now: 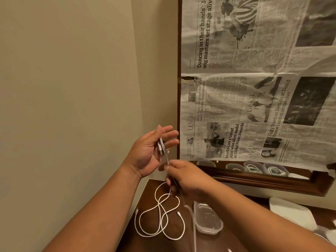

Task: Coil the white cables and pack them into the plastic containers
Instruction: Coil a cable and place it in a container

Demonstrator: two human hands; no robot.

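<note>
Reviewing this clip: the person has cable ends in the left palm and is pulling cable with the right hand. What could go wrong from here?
1. The left hand lies open, connectors loose on the palm; a tug by the right hand could slide them off.
2. The loose cables on the table cross each other, so pulling one may drag or knot another.
3. The empty container lies close by; a dragged cable could shove it.

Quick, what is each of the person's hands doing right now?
Left hand: open, palm up, white cable ends lying across its fingers.
Right hand: closed, pinching the same white cable just below the left hand.
</note>
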